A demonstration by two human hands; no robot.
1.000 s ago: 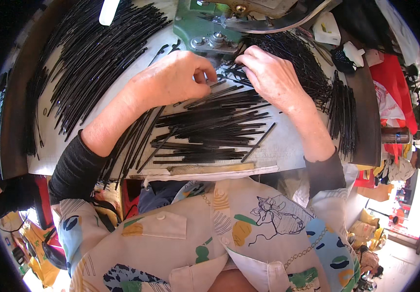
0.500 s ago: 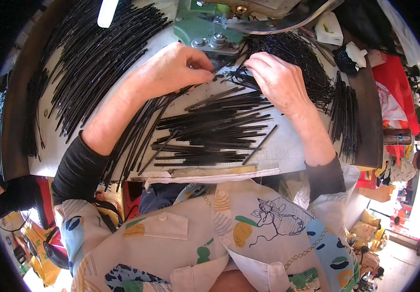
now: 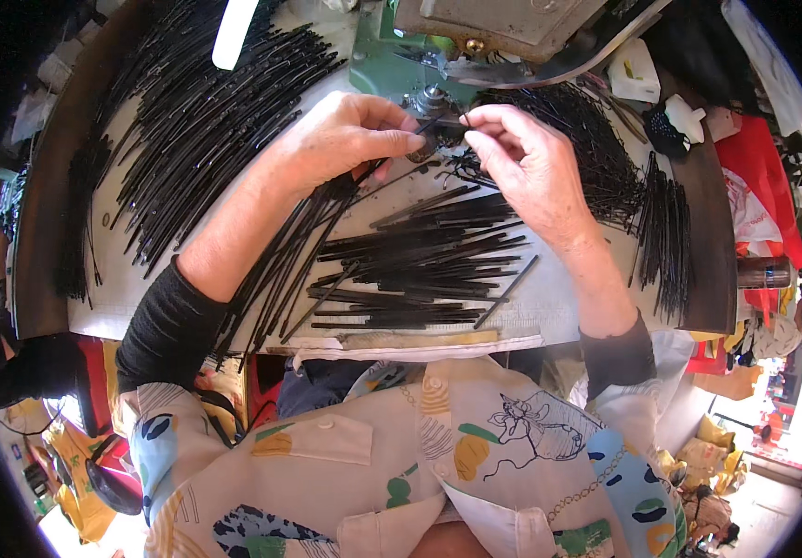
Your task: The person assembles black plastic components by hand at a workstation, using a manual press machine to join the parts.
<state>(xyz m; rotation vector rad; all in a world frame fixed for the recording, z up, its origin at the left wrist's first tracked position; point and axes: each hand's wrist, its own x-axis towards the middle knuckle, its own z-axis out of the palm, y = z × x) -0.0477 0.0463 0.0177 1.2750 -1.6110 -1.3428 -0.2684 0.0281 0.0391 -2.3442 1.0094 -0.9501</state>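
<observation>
Thumb and forefinger of my left hand [image 3: 350, 139] are pinched on a thin black strip in front of the green machine [image 3: 375, 67]. More long black strips [image 3: 313, 237] trail out from beneath that hand toward the table's front edge. Close by on the right, my right hand [image 3: 536, 163] is closed, its fingertips on the end of a thin black piece near the machine's round metal fitting [image 3: 433, 96]. Whether both hands hold the same strip I cannot tell. Below and between them lies a loose pile of short black strips [image 3: 420, 251].
Long black strips [image 3: 206, 121] cover the table's left side. A tangled black heap [image 3: 573, 139] sits behind my right hand, and a bundle [image 3: 666, 246] lies by the right edge. The machine's arm [image 3: 503, 23] overhangs the far side. A white container [image 3: 634, 73] stands at back right.
The view has shifted slightly. My right hand has come closer to my left, and its fingertips now pinch a thin black piece. My left hand now has a strip between thumb and finger.
</observation>
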